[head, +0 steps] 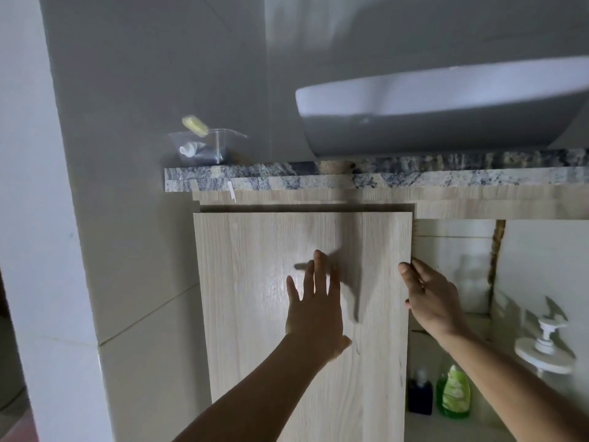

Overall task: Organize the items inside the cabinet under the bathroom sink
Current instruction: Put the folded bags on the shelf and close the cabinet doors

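Left hand: the left hand [314, 309] lies flat on the face of the cabinet door [255, 314], fingers straight and spread, gripping nothing.
Right hand: the right hand [428, 296] grasps the door's right edge, thumb on the front face, fingers curled round behind it.
Cabinet door: pale wood grain, upright; it covers the left part of the cabinet, with the opening just right of the grasped edge.
Inside the cabinet: below the right hand, a dark bottle [420, 397] and a green bottle [454, 393] stand side by side, touching or nearly so; further right, a white pump dispenser [545, 346].
Above the grip: a speckled stone countertop [318, 181] carrying a white basin [446, 106].
Up and left of the hands: a clear plastic container [204, 148] on the countertop's end, with a tube inside; its contents are blurred.
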